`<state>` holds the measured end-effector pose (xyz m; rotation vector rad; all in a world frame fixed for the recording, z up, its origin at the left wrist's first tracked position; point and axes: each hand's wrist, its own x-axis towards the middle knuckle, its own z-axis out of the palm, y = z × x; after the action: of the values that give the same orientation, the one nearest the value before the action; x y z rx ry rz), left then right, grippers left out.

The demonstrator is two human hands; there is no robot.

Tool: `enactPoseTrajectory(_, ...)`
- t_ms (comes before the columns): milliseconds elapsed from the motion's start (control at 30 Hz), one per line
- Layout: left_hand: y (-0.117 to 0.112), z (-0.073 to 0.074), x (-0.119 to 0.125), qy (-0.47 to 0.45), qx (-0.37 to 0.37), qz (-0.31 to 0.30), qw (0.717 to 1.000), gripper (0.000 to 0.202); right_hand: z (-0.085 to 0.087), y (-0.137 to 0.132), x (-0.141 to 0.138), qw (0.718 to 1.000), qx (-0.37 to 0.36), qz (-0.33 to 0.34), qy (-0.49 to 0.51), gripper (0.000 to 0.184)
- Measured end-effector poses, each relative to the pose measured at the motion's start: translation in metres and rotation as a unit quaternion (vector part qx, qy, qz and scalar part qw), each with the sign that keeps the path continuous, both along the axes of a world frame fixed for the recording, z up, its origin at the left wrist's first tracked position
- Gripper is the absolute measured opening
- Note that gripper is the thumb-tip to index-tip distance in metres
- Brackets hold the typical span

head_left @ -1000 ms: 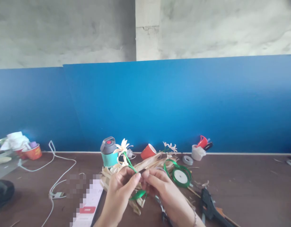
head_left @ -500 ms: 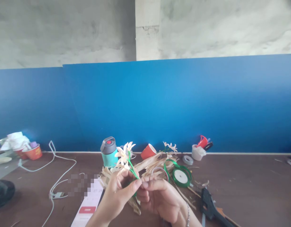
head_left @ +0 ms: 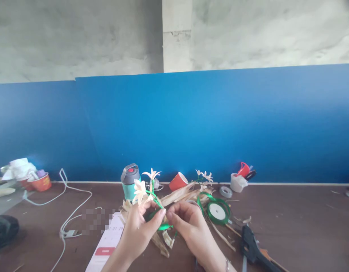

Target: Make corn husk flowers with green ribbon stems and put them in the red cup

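Note:
My left hand [head_left: 143,228] pinches the green stem of an artificial flower spray [head_left: 140,190], whose cream petals rise above my fingers to the left. Close beside the lower end of that stem is my right hand [head_left: 188,223], its thumb and forefinger pressed together; whatever lies between them is hidden. Beneath the hands a loop of green ribbon [head_left: 165,227] shows, with a small cream piece [head_left: 168,239] below it. Dried pale husks [head_left: 178,194] lie behind my hands, and a roll of green ribbon [head_left: 217,211] is to the right.
A teal bottle [head_left: 131,181], a tipped orange cup [head_left: 178,181], a second flower spray [head_left: 204,175] and a tape roll [head_left: 225,192] stand behind. At right lie a black glue gun [head_left: 252,245] and a white cup with pens [head_left: 238,182]. A phone [head_left: 106,245] and white cable [head_left: 62,223] are left.
My right hand has turned from palm-up to back-up, its fingers still near the stem's end. The flower spray has tilted slightly, and the cream piece below now shows.

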<state>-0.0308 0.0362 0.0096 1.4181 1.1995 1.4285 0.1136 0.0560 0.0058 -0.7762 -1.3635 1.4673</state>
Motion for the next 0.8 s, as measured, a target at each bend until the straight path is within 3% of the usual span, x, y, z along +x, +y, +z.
enactPoseTrajectory(133, 0.001, -0.002, 0.002, 0.016, 0.017, 0.026, 0.999, 0.013, -0.003, 0.000, -0.002, 1.000, 0.016, -0.018, -0.020, 0.033)
enactPoseTrajectory(400, 0.000, 0.001, 0.004, -0.012, -0.021, 0.022, 0.999, 0.018, -0.006, 0.004, -0.002, 1.000, 0.002, -0.001, -0.011, 0.034)
enactPoseTrajectory(567, 0.000, 0.008, 0.003, -0.017, -0.025, 0.045, 0.999, 0.019, -0.003, 0.009, 0.008, 0.994, 0.047, 0.024, -0.095, 0.032)
enactPoseTrajectory(733, 0.001, 0.008, 0.002, 0.044, -0.016, 0.054, 0.997, 0.016, 0.004, 0.008, 0.016, 0.967, 0.142, -0.088, -0.194, 0.020)
enactPoseTrajectory(800, 0.002, 0.007, 0.002, 0.043, -0.024, 0.055, 0.997, 0.016, 0.005, 0.006, 0.016, 0.967, 0.145, -0.086, -0.189, 0.018)
